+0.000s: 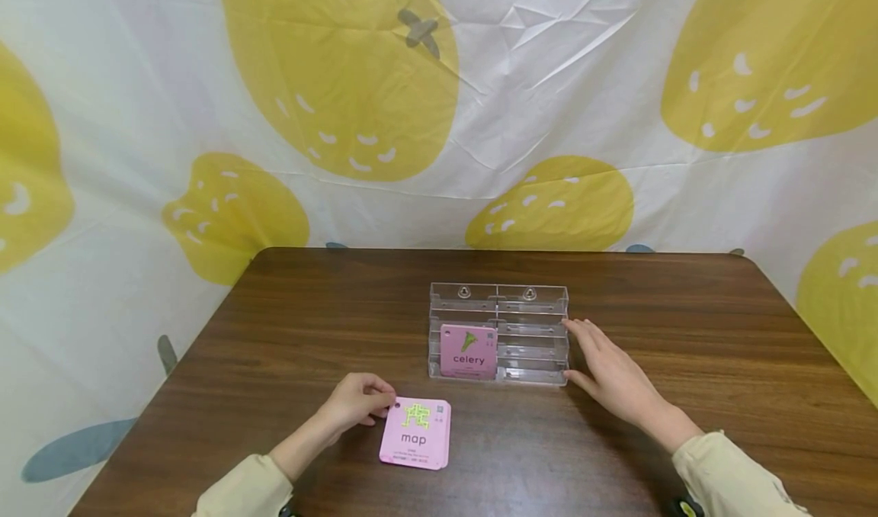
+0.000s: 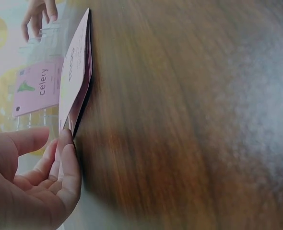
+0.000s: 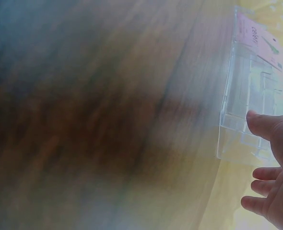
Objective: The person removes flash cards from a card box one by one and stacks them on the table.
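A stack of pink flash cards, the top one reading "map", lies on the table. My left hand has its fingers bent at the stack's upper left corner, pinching the card edge. In the left wrist view a narrow gap shows between the upper cards and those below. Behind the stack stands a clear tiered card rack with two columns. A pink "celery" card sits upright in its lower left slot. My right hand touches the rack's right side, thumb near the front corner and fingers extended.
The brown wooden table has rounded far corners. A white cloth with yellow fruit prints hangs behind it and along the sides.
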Demonstrator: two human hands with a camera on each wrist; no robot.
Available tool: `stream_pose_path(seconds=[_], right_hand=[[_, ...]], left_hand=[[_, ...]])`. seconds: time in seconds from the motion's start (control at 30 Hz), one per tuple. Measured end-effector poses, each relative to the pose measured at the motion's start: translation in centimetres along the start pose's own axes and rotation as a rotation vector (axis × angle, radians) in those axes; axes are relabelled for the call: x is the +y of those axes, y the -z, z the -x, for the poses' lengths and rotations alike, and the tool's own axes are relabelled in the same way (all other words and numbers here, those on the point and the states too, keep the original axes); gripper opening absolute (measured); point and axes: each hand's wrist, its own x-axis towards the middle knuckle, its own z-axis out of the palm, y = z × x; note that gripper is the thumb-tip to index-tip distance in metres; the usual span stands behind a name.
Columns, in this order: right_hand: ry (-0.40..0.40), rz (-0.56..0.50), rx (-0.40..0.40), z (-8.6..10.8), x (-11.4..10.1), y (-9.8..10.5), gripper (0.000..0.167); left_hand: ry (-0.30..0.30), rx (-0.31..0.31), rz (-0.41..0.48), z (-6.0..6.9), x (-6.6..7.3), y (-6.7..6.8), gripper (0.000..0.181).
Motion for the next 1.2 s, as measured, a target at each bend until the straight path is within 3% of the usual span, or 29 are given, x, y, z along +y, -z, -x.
stream_pose_path(seconds=[0.43, 0.6, 0.8, 1.2], right_hand=[[0.0, -0.002, -0.004, -0.1, -0.1, 0.1, 0.071], [-0.003, -0.004, -0.008, -0.1, -0.1, 0.1, 0.071], [-0.002, -0.003, -0.007, -0.1, 0.0, 0.0, 0.071], [0.0, -0.006, -0.008, -0.1, 0.0, 0.0, 0.071]], left_hand=[[-0.032, 0.031, 0.011, -0.1, 0.4, 0.5, 0.017], [-0.117, 0.083, -0.01, -0.4, 1.1, 0.7, 0.018], [-0.252, 0.15, -0.128, -0.9, 2.0, 0.5, 0.02], [-0.451, 0.192, -0.209, -2.0, 3.2, -0.6, 0.038]])
